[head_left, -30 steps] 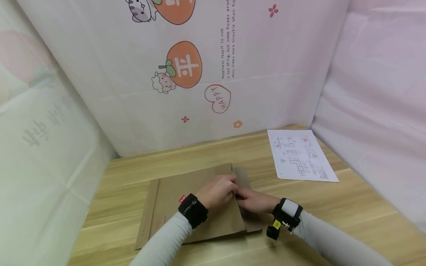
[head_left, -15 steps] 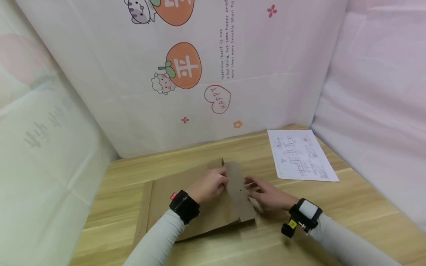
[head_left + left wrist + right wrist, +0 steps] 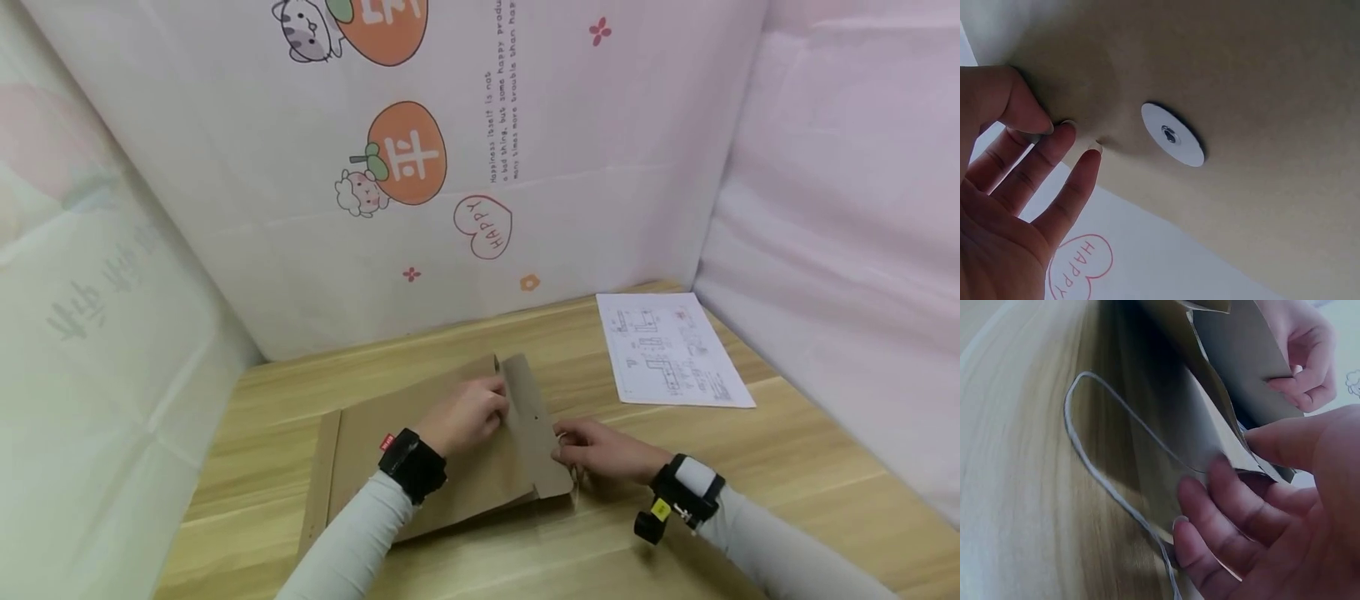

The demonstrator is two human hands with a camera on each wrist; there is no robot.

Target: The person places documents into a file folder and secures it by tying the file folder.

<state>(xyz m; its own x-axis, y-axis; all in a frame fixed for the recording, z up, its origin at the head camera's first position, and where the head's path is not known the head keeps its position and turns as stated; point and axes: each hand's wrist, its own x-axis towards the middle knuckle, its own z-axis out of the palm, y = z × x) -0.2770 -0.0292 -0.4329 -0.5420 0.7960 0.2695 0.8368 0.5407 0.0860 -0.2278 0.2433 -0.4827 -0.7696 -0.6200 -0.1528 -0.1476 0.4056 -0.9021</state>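
Note:
A brown kraft paper document envelope (image 3: 427, 450) lies on the table, its flap (image 3: 534, 433) folded out to the right. My left hand (image 3: 468, 412) pinches the edge of the envelope's mouth, which stands slightly raised; the left wrist view shows thumb and fingers meeting at the paper. A white round button (image 3: 1172, 134) with a metal rivet sits on the paper there. At the flap's outer edge, my right hand (image 3: 607, 450) has its thumb on one side and fingers (image 3: 1229, 519) on the other. A thin pale string (image 3: 1100, 478) loops out below these fingers. The envelope's inside is mostly hidden.
A white printed sheet (image 3: 675, 350) with line drawings lies at the back right of the wooden table (image 3: 300, 379). Printed cloth walls (image 3: 555, 208) enclose the back and both sides. A small red tag (image 3: 386, 441) shows beside the left wrist.
The flap has come out and opened to the right. My left hand moved slightly left with the envelope's mouth, and my right hand drew back right to the flap's outer edge.

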